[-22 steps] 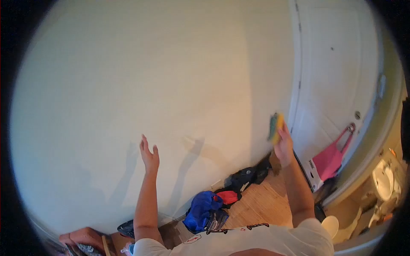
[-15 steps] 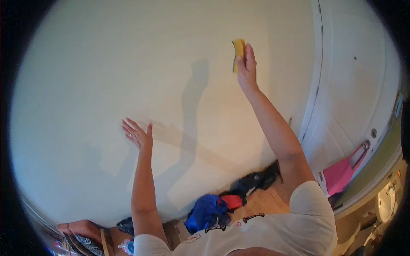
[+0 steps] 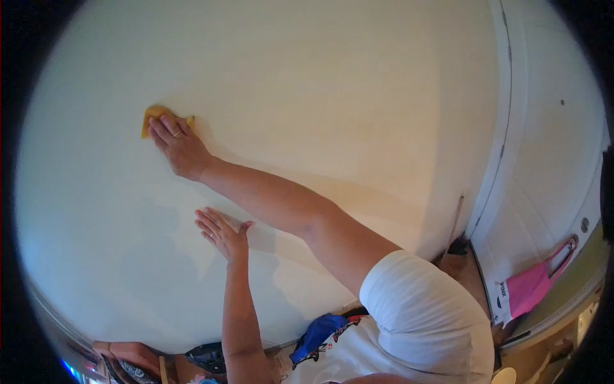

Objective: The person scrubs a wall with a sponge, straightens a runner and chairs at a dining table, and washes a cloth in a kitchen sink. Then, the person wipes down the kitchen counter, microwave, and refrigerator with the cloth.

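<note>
A yellow sponge (image 3: 155,112) lies flat against the pale wall (image 3: 332,83), under the fingers of my right hand (image 3: 181,146). That hand reaches across to the upper left, its fingers pressed over the sponge, and a ring shows on one finger. Lower down, my left hand (image 3: 224,235) rests at the wall with its fingers spread and nothing in it. It also wears a ring. My right forearm passes above it. Soft shadows of both arms fall on the wall.
On the right is a white door (image 3: 543,147) with a pink bag (image 3: 534,281) hanging from its handle. A long-handled broom (image 3: 456,221) leans by the door frame. Along the wall's foot lie a blue bag (image 3: 318,334) and a black bag (image 3: 208,358); brown furniture (image 3: 131,352) stands lower left.
My right hand has swung from the upper right to the upper left with the sponge, which now presses on the wall. My left hand sits slightly lower and farther right, still spread.
</note>
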`<action>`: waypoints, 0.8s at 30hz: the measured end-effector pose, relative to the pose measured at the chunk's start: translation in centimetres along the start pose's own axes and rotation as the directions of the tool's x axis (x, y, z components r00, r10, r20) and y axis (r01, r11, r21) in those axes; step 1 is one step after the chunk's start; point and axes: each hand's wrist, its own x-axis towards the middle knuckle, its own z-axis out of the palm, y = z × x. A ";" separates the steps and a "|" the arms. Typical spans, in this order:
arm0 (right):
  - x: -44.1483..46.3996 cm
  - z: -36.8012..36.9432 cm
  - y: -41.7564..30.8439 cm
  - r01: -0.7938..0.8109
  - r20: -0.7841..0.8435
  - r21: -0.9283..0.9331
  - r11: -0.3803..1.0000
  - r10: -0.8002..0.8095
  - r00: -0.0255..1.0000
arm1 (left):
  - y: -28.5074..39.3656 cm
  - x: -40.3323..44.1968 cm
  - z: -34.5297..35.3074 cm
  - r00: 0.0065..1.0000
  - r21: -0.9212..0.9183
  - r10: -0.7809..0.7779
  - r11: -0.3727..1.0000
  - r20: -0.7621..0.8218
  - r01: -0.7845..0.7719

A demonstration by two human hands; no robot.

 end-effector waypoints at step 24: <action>-2.7 -10.9 15.1 -0.190 -0.058 0.232 0.954 0.209 0.976 | 0.2 0.3 -1.1 0.998 -0.131 0.024 0.991 -0.060 -0.032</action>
